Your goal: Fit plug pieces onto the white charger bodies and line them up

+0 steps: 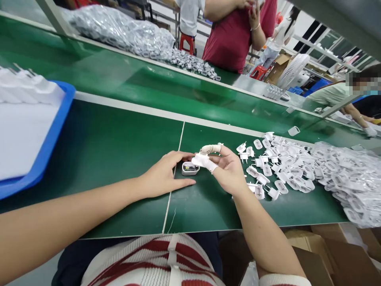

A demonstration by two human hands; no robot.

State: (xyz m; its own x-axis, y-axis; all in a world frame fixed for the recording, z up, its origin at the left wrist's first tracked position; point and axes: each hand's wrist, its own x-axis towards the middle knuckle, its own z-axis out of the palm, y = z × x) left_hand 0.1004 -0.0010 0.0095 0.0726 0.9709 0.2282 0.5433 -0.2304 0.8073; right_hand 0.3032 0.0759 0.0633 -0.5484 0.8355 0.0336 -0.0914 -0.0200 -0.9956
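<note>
My right hand [228, 169], with white covers on the thumb and index fingertips, pinches a white plug cap [201, 159] by its edges. Just below and left of the cap, a white charger housing [190, 172] stands on the green table with its open top showing a circuit board inside. My left hand [165, 172] lies around the housing's left side, thumb and fingers apart; whether its fingertips touch the housing I cannot tell. Right of my right hand, many loose white plug caps [278, 167] lie in a pile.
At the left is a blue tray [56, 131] holding white parts. A plastic bag of plug caps [354, 178] lies at the right. Beyond the table's ledge runs a green conveyor [143, 83], with one cap [294, 130] on it. Other people work across it; cardboard boxes [333, 254] sit below right.
</note>
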